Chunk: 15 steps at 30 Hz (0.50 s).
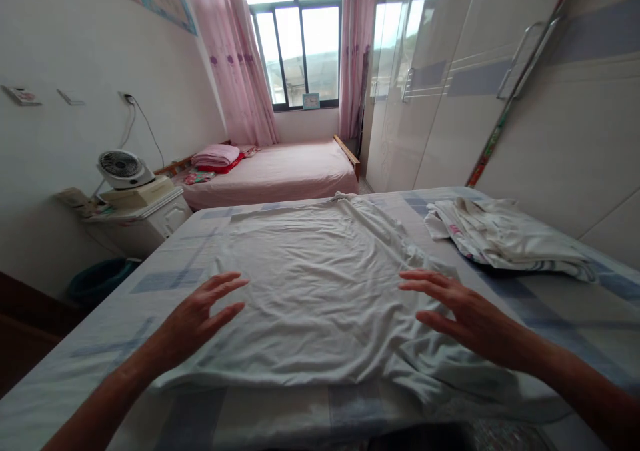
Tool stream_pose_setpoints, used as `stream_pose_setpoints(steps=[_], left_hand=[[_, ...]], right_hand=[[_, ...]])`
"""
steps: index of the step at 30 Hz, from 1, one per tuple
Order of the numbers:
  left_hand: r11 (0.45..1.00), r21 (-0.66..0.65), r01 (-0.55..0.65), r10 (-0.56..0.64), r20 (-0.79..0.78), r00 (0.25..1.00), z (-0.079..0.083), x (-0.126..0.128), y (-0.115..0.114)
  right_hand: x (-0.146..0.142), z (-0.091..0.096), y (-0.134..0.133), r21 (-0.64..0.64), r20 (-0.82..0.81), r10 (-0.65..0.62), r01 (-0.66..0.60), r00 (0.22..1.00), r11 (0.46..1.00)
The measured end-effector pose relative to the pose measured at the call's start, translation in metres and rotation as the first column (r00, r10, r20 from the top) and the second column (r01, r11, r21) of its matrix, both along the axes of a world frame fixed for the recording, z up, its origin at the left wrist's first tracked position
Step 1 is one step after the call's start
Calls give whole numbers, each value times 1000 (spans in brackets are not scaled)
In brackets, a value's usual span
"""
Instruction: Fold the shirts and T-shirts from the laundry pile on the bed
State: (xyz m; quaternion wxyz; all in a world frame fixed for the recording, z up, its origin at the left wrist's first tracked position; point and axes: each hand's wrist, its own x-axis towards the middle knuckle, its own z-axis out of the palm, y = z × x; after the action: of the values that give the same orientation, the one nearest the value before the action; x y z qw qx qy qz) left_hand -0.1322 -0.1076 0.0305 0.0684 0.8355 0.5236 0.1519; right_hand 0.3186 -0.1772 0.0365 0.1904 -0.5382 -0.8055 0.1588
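Note:
A pale white garment (310, 284) lies spread flat across the near bed (165, 264), wrinkled, with bunched fabric along its right side. My left hand (200, 318) hovers over or rests on the garment's lower left part, fingers spread and holding nothing. My right hand (460, 311) is over the lower right part beside the bunched fabric, fingers stretched out and apart, also holding nothing. Both forearms reach in from the bottom corners.
A pile of folded white clothes (500, 238) sits on the bed at the right, by a wardrobe (500, 104). A white nightstand with a small fan (123, 168) stands left, a teal bin (97, 281) below it. A pink bed (280, 171) lies beyond, under the window.

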Motion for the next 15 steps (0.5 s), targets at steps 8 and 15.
stream_pose_setpoints(steps=[8, 15], left_hand=[[991, -22, 131, -133, -213, 968, -50, 1, 39], [992, 77, 95, -86, -112, 990, -11, 92, 137]], right_hand=[[16, -11, 26, -112, -36, 16, -20, 999, 993], [61, -8, 170, 129, 116, -447, 433, 887, 892]])
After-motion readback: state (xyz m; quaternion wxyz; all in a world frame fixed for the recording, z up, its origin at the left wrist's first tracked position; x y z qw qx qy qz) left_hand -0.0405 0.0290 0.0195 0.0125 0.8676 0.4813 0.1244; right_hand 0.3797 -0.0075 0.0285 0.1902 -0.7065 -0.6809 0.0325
